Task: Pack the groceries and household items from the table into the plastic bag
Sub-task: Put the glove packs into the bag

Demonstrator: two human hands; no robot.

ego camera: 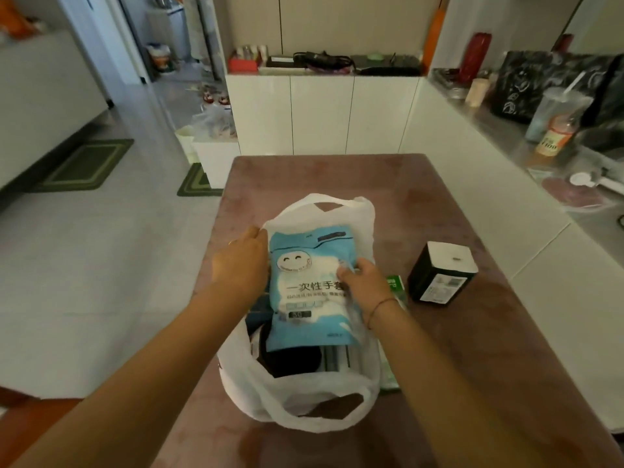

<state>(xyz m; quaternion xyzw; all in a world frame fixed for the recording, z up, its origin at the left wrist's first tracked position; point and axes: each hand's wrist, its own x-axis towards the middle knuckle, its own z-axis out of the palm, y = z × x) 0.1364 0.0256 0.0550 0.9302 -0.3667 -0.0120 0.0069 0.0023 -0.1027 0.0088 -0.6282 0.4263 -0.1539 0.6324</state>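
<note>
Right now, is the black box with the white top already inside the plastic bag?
No, the black box stands on the table to the right of the plastic bag, apart from it.

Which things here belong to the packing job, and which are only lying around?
Belong to the job:
plastic bag
blue glove packet, held by left hand and right hand
black box on the table
green pack

Lying around:
orange bottle on the counter
green mats

White cabinets (320,113) line the far wall — pale tiled floor (101,265) (green mats (84,167)), dim light.
</note>
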